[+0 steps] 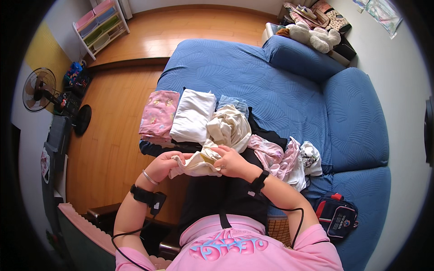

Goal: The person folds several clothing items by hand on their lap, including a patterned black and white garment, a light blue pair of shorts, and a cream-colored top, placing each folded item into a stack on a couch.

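My left hand (166, 166) grips one edge of a cream cloth garment (198, 164), and my right hand (230, 162) grips its other side, above my lap. The garment's opening is spread between them. Touching it, a crumpled cream garment (232, 127) lies on the sofa's edge; whether the two are one piece I cannot tell. Left of that lie a folded white garment (194, 113) and a pink patterned folded stack (159, 113). Folded light-blue denim (234, 102) shows behind. To the right are crumpled pink clothes (271, 152), a black garment (268, 132) and white clothes (298, 174).
The blue-covered sofa (237, 71) extends ahead and right, with a dark school bag (335, 215) on it. A standing fan (40, 89) and a drawer rack (100, 27) stand left. Plush toys (308, 35) lie beyond the armrest. Cables hang from both wrist straps.
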Motion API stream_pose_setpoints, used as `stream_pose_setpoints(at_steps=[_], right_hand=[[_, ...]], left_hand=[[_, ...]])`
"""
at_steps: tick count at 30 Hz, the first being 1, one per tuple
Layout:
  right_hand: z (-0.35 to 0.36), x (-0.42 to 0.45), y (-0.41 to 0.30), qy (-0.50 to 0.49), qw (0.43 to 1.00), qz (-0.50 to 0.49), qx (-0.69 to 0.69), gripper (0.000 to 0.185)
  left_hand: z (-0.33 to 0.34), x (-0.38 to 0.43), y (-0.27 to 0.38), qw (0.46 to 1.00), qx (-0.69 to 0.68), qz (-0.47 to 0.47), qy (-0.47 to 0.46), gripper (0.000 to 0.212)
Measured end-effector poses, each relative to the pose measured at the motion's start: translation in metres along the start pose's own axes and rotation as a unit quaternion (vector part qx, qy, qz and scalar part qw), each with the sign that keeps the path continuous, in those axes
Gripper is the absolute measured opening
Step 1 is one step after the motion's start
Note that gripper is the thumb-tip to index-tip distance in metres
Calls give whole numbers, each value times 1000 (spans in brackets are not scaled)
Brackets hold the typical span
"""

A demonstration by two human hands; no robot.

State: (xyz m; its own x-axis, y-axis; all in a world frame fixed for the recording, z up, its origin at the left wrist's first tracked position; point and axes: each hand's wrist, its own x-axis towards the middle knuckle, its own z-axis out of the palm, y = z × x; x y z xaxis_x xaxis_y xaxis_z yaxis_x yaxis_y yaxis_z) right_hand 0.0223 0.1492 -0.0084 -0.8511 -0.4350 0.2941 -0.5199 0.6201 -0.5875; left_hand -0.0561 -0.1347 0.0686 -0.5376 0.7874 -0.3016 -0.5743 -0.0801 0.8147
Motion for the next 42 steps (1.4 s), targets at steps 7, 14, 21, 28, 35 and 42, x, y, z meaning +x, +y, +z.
stream_pose_setpoints(at_steps=[7,14,21,28,35,42], right_hand=[[0,-14,-7,-3,986,22,-166,15],[-2,-17,-16,17,976,-70,-205,12],[15,-19,-4,35,986,-33,-162,16],[25,4,4,62,988,13,-141,17],[38,3,11,57,990,46,-124,21],[-71,-6,19,274,957,53,-84,10]], left_hand=[[-5,-4,4,1000,-5,23,1,17],[-1,-3,13,997,20,38,57,12],[-3,-4,18,997,29,71,23,12],[-4,-7,12,998,9,60,33,13],[-2,-14,17,997,3,73,9,16],[-5,-3,36,947,266,89,155,13]])
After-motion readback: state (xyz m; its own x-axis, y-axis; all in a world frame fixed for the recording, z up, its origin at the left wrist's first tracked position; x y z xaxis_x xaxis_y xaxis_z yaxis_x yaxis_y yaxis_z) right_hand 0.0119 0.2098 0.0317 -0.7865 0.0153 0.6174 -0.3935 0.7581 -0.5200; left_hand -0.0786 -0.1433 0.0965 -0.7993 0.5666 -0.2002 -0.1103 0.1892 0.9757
